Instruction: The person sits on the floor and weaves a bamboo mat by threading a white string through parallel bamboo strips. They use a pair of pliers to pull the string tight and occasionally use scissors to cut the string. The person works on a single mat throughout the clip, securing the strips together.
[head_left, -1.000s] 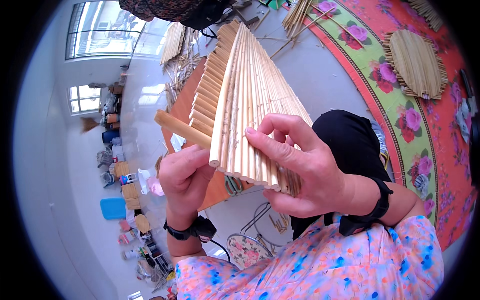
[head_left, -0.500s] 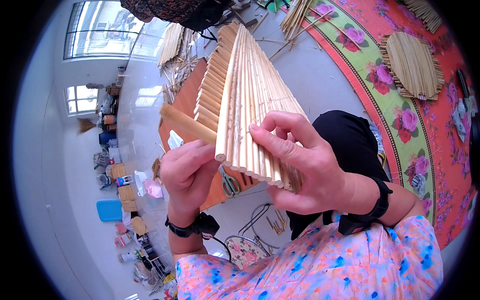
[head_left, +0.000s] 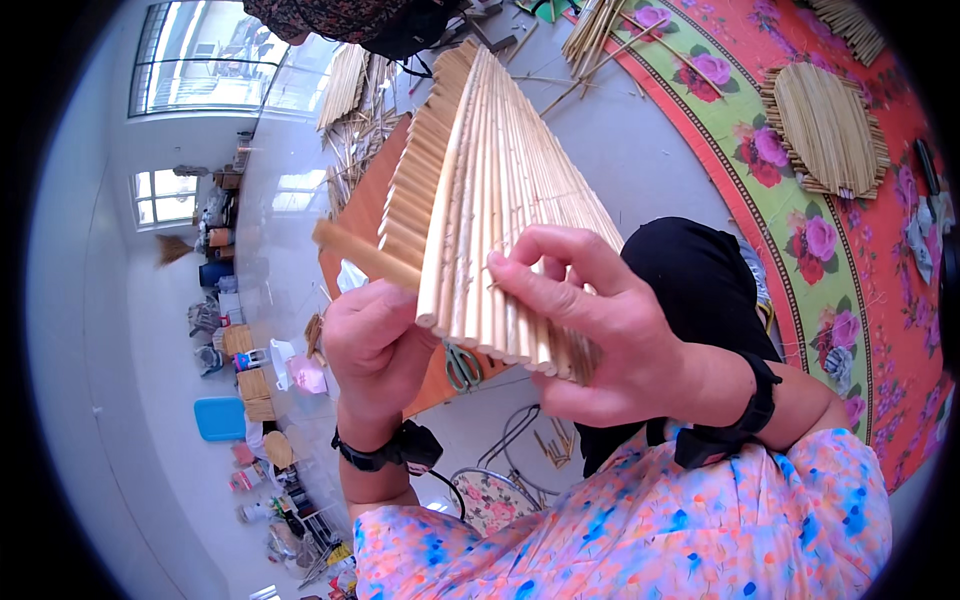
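A panel of pale straw-like stalks [head_left: 505,190], laid side by side, slants up and away in front of me. A second row of stalks shows along its left side, with ends forming a stepped edge. My right hand [head_left: 600,315] is closed on the panel's near right part, one fingertip pressing its upper face; some fingers are hidden. At the near left corner my left hand [head_left: 370,335] is closed, its fingertips pinching a single stalk [head_left: 360,250] that juts out to the left. The pinched end is partly hidden behind the panel.
Below the panel is a brown board [head_left: 430,385] with green-handled scissors [head_left: 462,368]. A floral cloth [head_left: 790,200] at right carries an oval stalk mat [head_left: 825,130]. Loose stalks [head_left: 590,50] lie at the back. A flower-patterned stool [head_left: 492,500] stands near my lap.
The panel's near end and my left hand have shifted slightly left, the panel tilting a little. The jutting stalk has moved left with them. My right hand keeps its grip.
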